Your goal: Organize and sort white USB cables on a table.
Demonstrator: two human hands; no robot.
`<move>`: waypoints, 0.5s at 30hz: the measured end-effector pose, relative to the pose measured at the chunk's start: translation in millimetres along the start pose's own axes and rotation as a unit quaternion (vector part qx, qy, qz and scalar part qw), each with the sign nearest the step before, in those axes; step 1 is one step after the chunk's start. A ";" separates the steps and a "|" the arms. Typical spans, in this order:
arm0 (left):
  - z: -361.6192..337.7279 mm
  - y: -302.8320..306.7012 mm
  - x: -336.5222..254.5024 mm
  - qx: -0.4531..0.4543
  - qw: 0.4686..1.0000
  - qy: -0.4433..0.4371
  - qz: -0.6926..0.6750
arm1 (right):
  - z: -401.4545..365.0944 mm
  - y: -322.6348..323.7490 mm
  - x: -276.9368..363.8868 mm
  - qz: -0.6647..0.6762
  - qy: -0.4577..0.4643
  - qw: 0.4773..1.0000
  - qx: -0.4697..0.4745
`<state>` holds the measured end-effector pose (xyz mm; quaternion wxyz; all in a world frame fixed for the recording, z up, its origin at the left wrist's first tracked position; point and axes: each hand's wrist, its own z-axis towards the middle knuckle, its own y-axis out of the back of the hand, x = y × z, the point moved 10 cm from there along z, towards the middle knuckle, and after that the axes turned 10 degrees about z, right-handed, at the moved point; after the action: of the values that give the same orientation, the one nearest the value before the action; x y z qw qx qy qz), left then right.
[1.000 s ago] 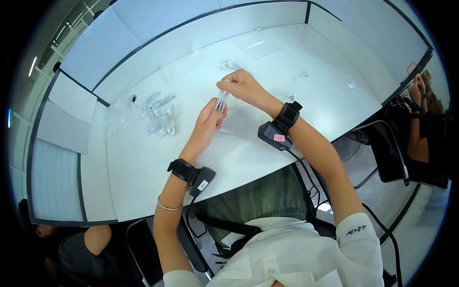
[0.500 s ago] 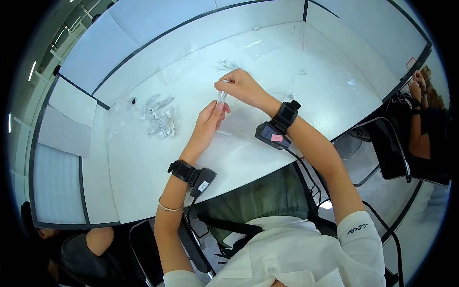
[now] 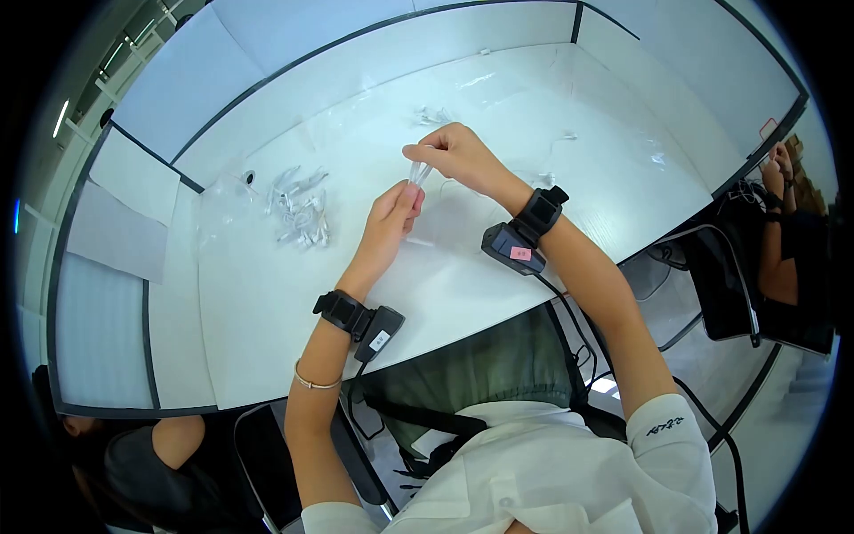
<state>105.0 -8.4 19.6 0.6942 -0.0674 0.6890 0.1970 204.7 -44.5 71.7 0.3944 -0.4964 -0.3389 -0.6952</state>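
Over the middle of the white table (image 3: 267, 329), both my hands are on a slim bundled white cable (image 3: 419, 173), which looks glossy, as if in clear plastic. My left hand (image 3: 392, 214) is closed round its lower end, thumb on top. From above, my right hand (image 3: 455, 160) pinches the upper end, and its fingers hide the tip. To the left lies a pile of bundled white cables (image 3: 302, 214), some with a plastic sheen. A smaller heap of white cables (image 3: 433, 117) sits just beyond my right hand.
A clear plastic bag (image 3: 222, 214) lies beside the pile at left. One loose white cable (image 3: 567, 138) rests farther right. Low partitions (image 3: 391, 67) edge the table. Black devices (image 3: 513, 247) with cords are strapped to both wrists. Other people sit left and right, including a person's arm (image 3: 776, 240).
My hands stay together on the cable, which now looks glossier and more tilted between them. My right hand has shifted slightly to the right. The view has turned a little.
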 end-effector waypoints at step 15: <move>3.9 42.5 18.9 -0.096 0.973 0.014 -0.212 | -11.3 -27.7 -4.0 -0.097 0.028 0.994 0.032</move>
<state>92.6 35.2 8.8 0.7009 -0.2806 0.6465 0.1096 176.2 -40.7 62.5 0.3499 -0.4286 -0.3966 -0.7325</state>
